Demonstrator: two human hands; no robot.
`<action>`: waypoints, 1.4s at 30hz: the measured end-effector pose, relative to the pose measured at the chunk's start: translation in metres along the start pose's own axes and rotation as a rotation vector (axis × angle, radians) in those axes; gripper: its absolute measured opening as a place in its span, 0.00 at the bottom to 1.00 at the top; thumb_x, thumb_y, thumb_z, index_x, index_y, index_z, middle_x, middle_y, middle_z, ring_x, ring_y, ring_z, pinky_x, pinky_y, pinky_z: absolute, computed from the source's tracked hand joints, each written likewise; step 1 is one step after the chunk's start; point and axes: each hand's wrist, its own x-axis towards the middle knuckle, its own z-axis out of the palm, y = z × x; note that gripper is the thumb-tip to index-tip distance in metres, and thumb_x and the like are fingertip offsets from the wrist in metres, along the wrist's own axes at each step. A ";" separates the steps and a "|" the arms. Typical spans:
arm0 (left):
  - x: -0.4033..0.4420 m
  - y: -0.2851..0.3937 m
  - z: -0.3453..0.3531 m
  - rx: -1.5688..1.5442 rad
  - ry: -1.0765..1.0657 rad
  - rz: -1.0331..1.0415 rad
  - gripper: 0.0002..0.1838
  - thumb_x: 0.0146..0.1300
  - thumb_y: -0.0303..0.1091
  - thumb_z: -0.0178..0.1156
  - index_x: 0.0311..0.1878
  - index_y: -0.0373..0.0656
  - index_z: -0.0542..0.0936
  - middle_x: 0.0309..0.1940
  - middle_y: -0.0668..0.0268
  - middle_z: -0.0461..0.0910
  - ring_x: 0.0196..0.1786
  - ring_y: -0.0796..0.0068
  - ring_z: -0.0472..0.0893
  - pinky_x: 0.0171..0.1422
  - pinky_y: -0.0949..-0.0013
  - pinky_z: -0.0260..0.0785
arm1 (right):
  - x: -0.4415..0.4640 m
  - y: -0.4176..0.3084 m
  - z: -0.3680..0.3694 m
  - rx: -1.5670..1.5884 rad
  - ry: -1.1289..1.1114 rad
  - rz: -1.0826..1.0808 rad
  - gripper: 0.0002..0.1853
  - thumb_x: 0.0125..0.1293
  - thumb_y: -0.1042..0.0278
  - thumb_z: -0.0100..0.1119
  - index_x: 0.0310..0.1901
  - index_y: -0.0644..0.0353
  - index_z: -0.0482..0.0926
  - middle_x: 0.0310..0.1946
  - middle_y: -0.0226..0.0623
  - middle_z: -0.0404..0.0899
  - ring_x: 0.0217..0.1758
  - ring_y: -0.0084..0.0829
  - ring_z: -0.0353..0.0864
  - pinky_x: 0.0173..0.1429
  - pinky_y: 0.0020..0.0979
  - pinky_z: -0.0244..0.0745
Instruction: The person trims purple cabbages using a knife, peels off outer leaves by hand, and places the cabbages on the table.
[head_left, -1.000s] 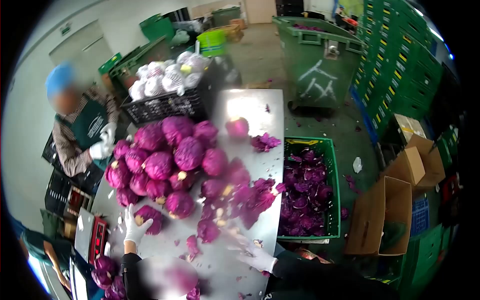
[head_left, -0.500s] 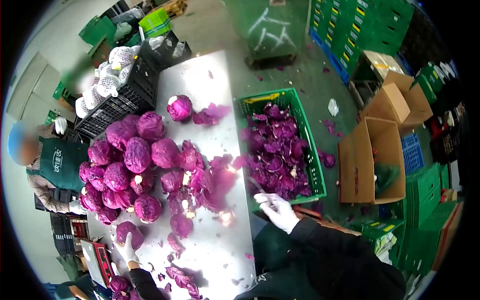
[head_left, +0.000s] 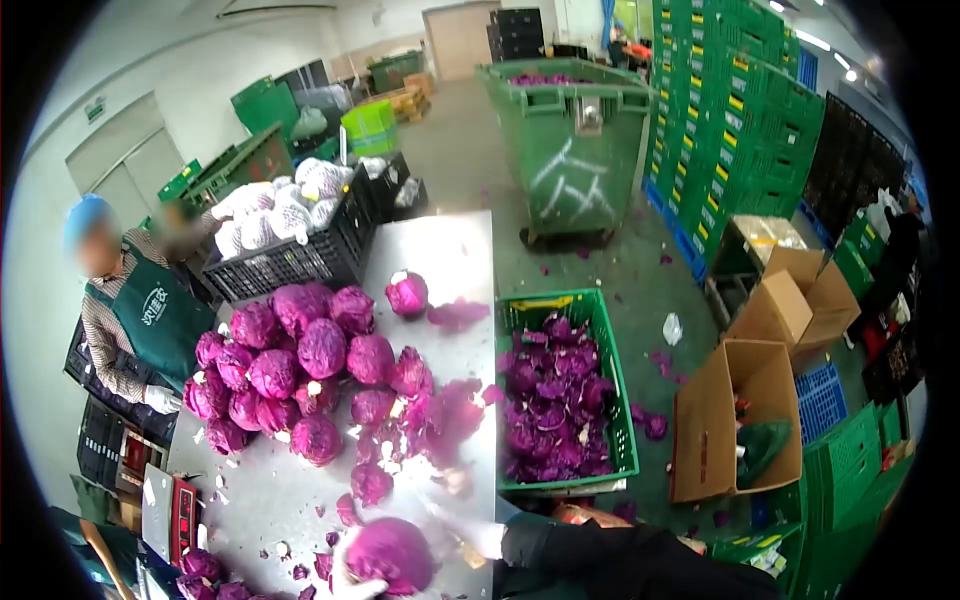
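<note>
My left hand [head_left: 352, 572], in a white glove, is closed around a large purple cabbage [head_left: 390, 556] at the near edge of the metal table [head_left: 430, 245]. To its right, my gloved right hand [head_left: 486, 538] is smeared by motion. A thin pale streak, seemingly a knife [head_left: 446, 514], reaches from it toward the cabbage. Loose purple leaves and pale stem bits lie just beyond both hands. Farther up the table is a pile of whole purple cabbages [head_left: 273, 372], with a single cabbage [head_left: 407, 294] apart from it.
Right of the table, a green crate [head_left: 622, 440] holds purple leaves. A black crate [head_left: 290, 272] of net-wrapped produce stands at the far left, by a co-worker in an apron [head_left: 160, 318]. A red scale [head_left: 184, 515], cardboard box [head_left: 703, 440] and green wheeled bin [head_left: 575, 150] surround the table.
My left hand has brought the cabbage rightward and closer to me. The right hand has moved from beside the crate to over the table. The view has tilted up.
</note>
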 end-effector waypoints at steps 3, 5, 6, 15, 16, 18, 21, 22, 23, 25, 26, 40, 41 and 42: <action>-0.008 -0.024 0.015 -0.030 -0.180 0.099 0.56 0.44 0.31 0.79 0.76 0.41 0.59 0.71 0.57 0.64 0.74 0.59 0.62 0.76 0.57 0.59 | -0.014 0.019 -0.006 -0.095 -0.077 0.060 0.25 0.72 0.37 0.51 0.54 0.50 0.77 0.37 0.25 0.79 0.32 0.17 0.75 0.30 0.21 0.67; -0.022 -0.003 0.028 0.029 -0.232 0.231 0.51 0.48 0.33 0.78 0.75 0.41 0.61 0.70 0.56 0.66 0.73 0.60 0.63 0.76 0.58 0.58 | -0.050 0.004 0.018 -0.047 -0.111 0.158 0.24 0.71 0.38 0.53 0.52 0.51 0.78 0.36 0.23 0.79 0.31 0.15 0.73 0.29 0.20 0.66; -0.027 0.001 0.032 0.050 -0.233 0.261 0.51 0.48 0.33 0.78 0.75 0.41 0.61 0.70 0.56 0.66 0.72 0.60 0.63 0.76 0.58 0.58 | -0.026 0.026 -0.016 -0.080 -0.183 0.070 0.24 0.68 0.41 0.60 0.53 0.54 0.77 0.36 0.24 0.78 0.30 0.16 0.73 0.29 0.20 0.66; -0.031 -0.026 0.053 -0.029 0.170 0.254 0.48 0.50 0.35 0.77 0.74 0.41 0.63 0.68 0.56 0.67 0.71 0.60 0.64 0.76 0.58 0.58 | -0.098 0.007 0.058 -0.650 -0.071 -0.297 0.45 0.59 0.66 0.72 0.76 0.54 0.57 0.53 0.33 0.74 0.43 0.23 0.74 0.38 0.26 0.76; -0.032 -0.031 0.054 -0.061 0.220 0.247 0.48 0.50 0.35 0.77 0.73 0.41 0.63 0.68 0.56 0.67 0.71 0.60 0.64 0.76 0.59 0.58 | -0.061 0.034 0.036 -0.632 -0.132 -0.435 0.45 0.58 0.66 0.72 0.75 0.55 0.58 0.53 0.34 0.74 0.46 0.24 0.74 0.41 0.26 0.75; -0.036 -0.039 0.054 -0.108 0.296 0.251 0.47 0.51 0.36 0.77 0.73 0.41 0.64 0.68 0.56 0.67 0.71 0.60 0.65 0.76 0.59 0.58 | -0.035 0.054 0.019 -0.645 -0.175 -0.547 0.45 0.55 0.67 0.74 0.74 0.57 0.60 0.52 0.37 0.75 0.47 0.26 0.74 0.46 0.27 0.74; -0.040 -0.047 0.051 -0.117 0.347 0.298 0.46 0.52 0.36 0.77 0.73 0.41 0.65 0.68 0.56 0.68 0.71 0.60 0.65 0.76 0.59 0.58 | -0.064 0.043 0.030 -0.584 -0.120 -0.400 0.38 0.57 0.65 0.73 0.68 0.59 0.68 0.46 0.34 0.78 0.41 0.22 0.75 0.39 0.24 0.72; -0.038 -0.049 0.050 -0.021 0.326 0.336 0.43 0.54 0.37 0.76 0.71 0.41 0.66 0.67 0.56 0.69 0.70 0.60 0.66 0.75 0.59 0.59 | -0.106 0.012 0.058 -0.692 -0.005 -0.175 0.29 0.59 0.63 0.72 0.61 0.58 0.73 0.36 0.29 0.79 0.33 0.19 0.75 0.34 0.21 0.69; -0.037 -0.051 0.049 0.073 0.309 0.378 0.40 0.56 0.38 0.75 0.70 0.40 0.68 0.65 0.55 0.70 0.69 0.60 0.67 0.74 0.59 0.59 | -0.062 0.037 0.025 -0.520 0.007 -0.276 0.21 0.62 0.60 0.70 0.53 0.57 0.76 0.29 0.25 0.78 0.25 0.16 0.72 0.27 0.19 0.64; -0.028 -0.059 0.043 0.330 0.211 0.471 0.39 0.54 0.39 0.75 0.68 0.41 0.69 0.63 0.54 0.72 0.68 0.59 0.69 0.73 0.58 0.62 | -0.034 0.046 0.000 -0.576 0.055 -0.355 0.22 0.63 0.60 0.69 0.55 0.57 0.76 0.30 0.25 0.79 0.25 0.16 0.71 0.27 0.19 0.63; -0.028 -0.056 0.045 0.441 0.224 0.572 0.40 0.52 0.41 0.76 0.67 0.42 0.70 0.62 0.54 0.73 0.67 0.57 0.70 0.73 0.57 0.61 | -0.026 0.052 -0.004 -0.505 0.019 -0.376 0.23 0.64 0.61 0.69 0.57 0.58 0.75 0.33 0.27 0.79 0.27 0.17 0.73 0.29 0.19 0.66; -0.063 -0.048 0.064 0.386 0.417 0.428 0.61 0.48 0.44 0.80 0.78 0.39 0.50 0.74 0.54 0.55 0.74 0.58 0.60 0.77 0.57 0.56 | -0.062 0.032 0.050 -0.631 -0.044 -0.025 0.30 0.68 0.57 0.66 0.66 0.61 0.68 0.52 0.30 0.77 0.45 0.20 0.78 0.44 0.24 0.76; -0.059 -0.066 0.056 0.192 0.430 0.299 0.61 0.47 0.42 0.80 0.78 0.39 0.49 0.74 0.54 0.54 0.75 0.59 0.59 0.77 0.58 0.55 | -0.050 0.043 0.035 -0.642 -0.060 -0.131 0.28 0.69 0.59 0.65 0.65 0.60 0.69 0.44 0.27 0.78 0.35 0.16 0.74 0.34 0.20 0.71; -0.058 -0.081 0.055 0.161 0.431 0.263 0.61 0.47 0.41 0.81 0.78 0.40 0.49 0.75 0.55 0.54 0.75 0.60 0.59 0.78 0.58 0.55 | -0.051 0.042 0.033 -0.676 -0.042 -0.174 0.23 0.71 0.63 0.62 0.64 0.60 0.71 0.39 0.25 0.77 0.34 0.16 0.73 0.35 0.20 0.71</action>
